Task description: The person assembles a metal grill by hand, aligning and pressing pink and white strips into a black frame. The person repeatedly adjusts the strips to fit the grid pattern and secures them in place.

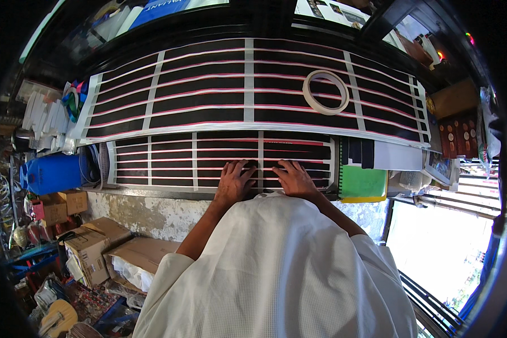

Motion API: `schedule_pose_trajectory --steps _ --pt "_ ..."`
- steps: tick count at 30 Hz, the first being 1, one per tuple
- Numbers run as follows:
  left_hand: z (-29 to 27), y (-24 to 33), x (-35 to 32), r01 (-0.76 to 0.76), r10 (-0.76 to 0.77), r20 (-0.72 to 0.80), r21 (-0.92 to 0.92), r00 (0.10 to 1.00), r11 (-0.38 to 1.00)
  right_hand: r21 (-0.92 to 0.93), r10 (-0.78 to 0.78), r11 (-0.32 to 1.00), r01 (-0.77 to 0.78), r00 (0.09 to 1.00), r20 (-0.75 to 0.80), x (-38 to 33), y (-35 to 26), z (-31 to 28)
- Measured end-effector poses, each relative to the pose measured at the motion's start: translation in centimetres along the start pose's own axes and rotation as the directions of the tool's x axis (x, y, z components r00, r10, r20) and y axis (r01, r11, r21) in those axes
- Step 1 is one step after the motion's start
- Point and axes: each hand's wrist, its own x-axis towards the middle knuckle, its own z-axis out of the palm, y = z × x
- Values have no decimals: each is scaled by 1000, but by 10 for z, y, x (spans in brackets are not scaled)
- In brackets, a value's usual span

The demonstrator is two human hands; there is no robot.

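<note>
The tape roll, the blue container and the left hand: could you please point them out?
Tape roll [307, 93], head view: left side of its ring.
Blue container [53, 173], head view: middle of its side.
Left hand [234, 179], head view: back.

From the near strip sheet [225, 149], I see the far strip sheet [250, 84] at twelve o'clock, the tape roll [309, 96] on it toward two, notebook [361, 181] at three, container [52, 173] at nine.
</note>
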Motion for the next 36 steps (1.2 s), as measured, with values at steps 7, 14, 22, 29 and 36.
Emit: schedule_pose_trajectory --steps 7,14,22,29,36 --pt "0 2 16 64 -66 -97 -23 993 998 -36 15 999 -14 999 37 -1 -4 -1" --pt "6 -6 35 57 -57 -90 3 994 998 -159 -30 986 39 998 54 8 -11 -2" --pt "12 -2 37 107 -103 -120 26 987 994 -191 -6 981 26 994 108 14 -14 -2" --pt "12 2 37 130 -127 -125 18 984 991 -194 6 981 16 994 110 14 -15 0" --pt "12 3 39 162 -160 -99 10 982 987 -189 -11 982 28 996 89 12 -14 -2"
